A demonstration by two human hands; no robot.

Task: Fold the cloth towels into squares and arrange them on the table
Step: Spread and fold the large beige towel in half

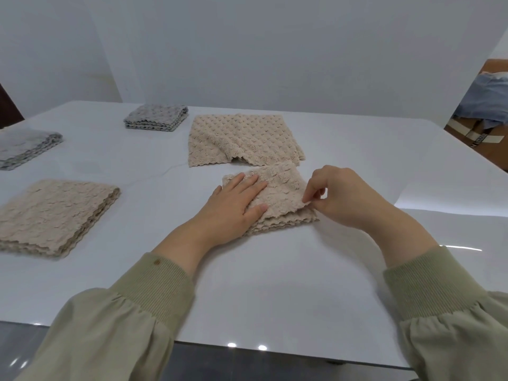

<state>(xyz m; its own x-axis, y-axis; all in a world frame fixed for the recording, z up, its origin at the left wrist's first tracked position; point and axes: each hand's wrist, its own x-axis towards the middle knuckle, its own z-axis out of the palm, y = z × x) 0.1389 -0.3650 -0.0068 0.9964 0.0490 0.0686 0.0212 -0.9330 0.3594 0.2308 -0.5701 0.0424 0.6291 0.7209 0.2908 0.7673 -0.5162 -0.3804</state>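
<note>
Head view: three folded towels [59, 215] sit arranged; your flat left hand [233, 202] presses the fourth towel [283, 188], your right hand [349, 196] pinches its corner; one unfolded towel [242, 136] remains.

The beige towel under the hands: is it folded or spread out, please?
Folded: the towel shows several wavy edges stacked along its near side.

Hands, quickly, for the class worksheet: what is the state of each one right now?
Left hand: open, fingers flat, pressing on the folded beige towel.
Right hand: thumb and forefinger pinch that towel's right edge.
</note>
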